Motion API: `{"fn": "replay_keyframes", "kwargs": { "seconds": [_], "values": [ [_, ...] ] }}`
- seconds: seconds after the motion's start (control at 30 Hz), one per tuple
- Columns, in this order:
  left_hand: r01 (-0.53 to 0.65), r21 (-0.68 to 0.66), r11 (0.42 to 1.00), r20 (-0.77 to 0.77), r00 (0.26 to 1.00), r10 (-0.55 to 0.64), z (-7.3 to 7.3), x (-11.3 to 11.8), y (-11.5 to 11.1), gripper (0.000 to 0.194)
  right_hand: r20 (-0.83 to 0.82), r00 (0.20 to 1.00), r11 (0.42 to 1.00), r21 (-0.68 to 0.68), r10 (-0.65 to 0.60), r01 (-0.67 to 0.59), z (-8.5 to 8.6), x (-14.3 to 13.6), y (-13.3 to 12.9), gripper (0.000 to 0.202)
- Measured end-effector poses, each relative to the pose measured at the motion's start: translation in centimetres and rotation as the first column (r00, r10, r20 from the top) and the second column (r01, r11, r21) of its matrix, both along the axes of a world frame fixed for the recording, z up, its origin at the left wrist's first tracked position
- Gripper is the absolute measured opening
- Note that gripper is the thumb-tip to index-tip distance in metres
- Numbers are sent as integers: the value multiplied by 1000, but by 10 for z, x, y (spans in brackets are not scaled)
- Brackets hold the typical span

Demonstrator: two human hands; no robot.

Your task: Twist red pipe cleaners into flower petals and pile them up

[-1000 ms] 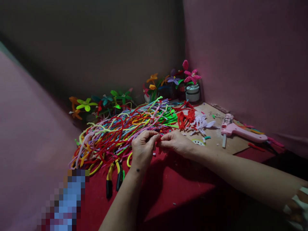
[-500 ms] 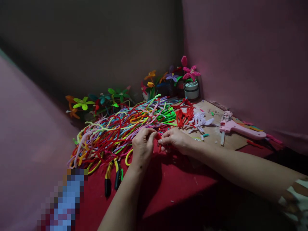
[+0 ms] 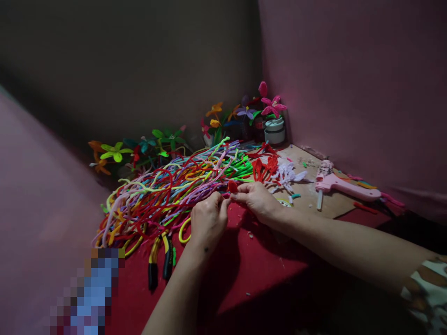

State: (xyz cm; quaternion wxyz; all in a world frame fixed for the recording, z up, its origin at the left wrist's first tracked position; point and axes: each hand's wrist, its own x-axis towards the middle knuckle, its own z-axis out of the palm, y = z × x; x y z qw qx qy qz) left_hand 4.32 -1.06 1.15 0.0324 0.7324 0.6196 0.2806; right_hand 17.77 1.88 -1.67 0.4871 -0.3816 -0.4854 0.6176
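A small red pipe cleaner petal [image 3: 232, 186] stands up at the fingertips, between my two hands. My right hand [image 3: 260, 201] pinches it low down with thumb and fingers. My left hand [image 3: 208, 217] is closed too, its thumb and forefinger meeting the right fingertips at the petal's lower end, which the fingers hide. Just behind the hands lies a big heap of coloured pipe cleaners [image 3: 164, 186]. More red petals [image 3: 265, 168] and some white-lilac petals [image 3: 288, 173] rest beyond my right hand.
Pliers with yellow and black handles [image 3: 166, 258] lie left of my left wrist. A pink glue gun [image 3: 344, 185] rests on a brown board [image 3: 333, 202] at right. Pipe cleaner flowers [image 3: 117, 151] and a white pot [image 3: 274, 135] line the back, by the walls.
The red petal has turned upward and now shows above the fingertips; before, it hung lower between the hands. My left hand has dropped slightly. The whole view has shifted a little.
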Motion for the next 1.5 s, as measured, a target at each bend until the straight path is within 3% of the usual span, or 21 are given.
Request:
{"fn": "replay_keyframes", "kwargs": {
  "seconds": [0.1, 0.33, 0.43, 0.53, 0.63, 0.7, 0.8, 0.93, 1.0, 1.13, 1.2, 1.3, 1.33, 1.43, 1.5],
  "values": [
    [-36, 98, 995, -187, 981, 54, -1, 0, -1, 22, 18, 999, 998, 43, -37, 36, 2, -1, -2, 24],
    [-74, 217, 973, -222, 967, 122, -7, 3, -1, 24, 54, 998, 999, 28, -31, 30, 0, -2, 0, 27],
    [-53, 170, 984, -93, 993, 69, -7, 0, 2, 22, 5, 999, 999, 5, -41, 41, 1, -3, 0, 27],
    [-103, 127, 987, 187, 979, 78, -4, -9, 7, 25, -114, 991, 997, -57, -64, 58, 5, -2, 2, 21],
    [-149, -13, 989, 555, 822, 131, -2, -13, 10, 26, -299, 943, 981, -168, -143, 95, 6, -1, 8, 16],
    [-18, -158, 987, 740, 660, 131, -2, -7, 9, 23, -425, 886, 968, -233, -184, 89, 6, -1, 12, 17],
    [252, -267, 930, 852, 514, 105, -6, 13, 6, 29, -506, 843, 964, -259, -183, 54, 5, -4, 12, 20],
    [341, -295, 893, 893, 430, 130, -14, 37, 2, 30, -492, 854, 969, -243, -167, 50, 3, -9, 7, 23],
    [324, -292, 900, 868, 486, 106, -17, 40, 1, 24, -455, 874, 966, -254, -173, 59, 3, -9, 5, 24],
    [287, -206, 935, 704, 708, -62, -15, 34, 2, 23, -325, 929, 976, -178, -178, 125, 0, -6, 4, 24],
    [379, -307, 873, 691, 719, -69, -11, 28, 3, 22, -264, 952, 984, -128, -153, 123, -2, -6, 3, 22],
    [518, -511, 686, 736, 676, 38, -8, 20, 4, 24, -250, 962, 987, -145, -106, 71, -5, -8, 1, 20],
    [517, -514, 684, 732, 681, 36, -9, 19, 4, 23, -260, 960, 985, -161, -104, 64, -5, -10, 1, 20],
    [413, -341, 844, 628, 769, -122, -17, 19, 4, 20, -282, 949, 976, -199, -139, 84, -5, -11, 1, 19],
    [371, -240, 897, 525, 827, -202, -19, 20, 3, 21, -290, 945, 975, -200, -153, 97, -4, -10, 1, 20]
  ]
}}
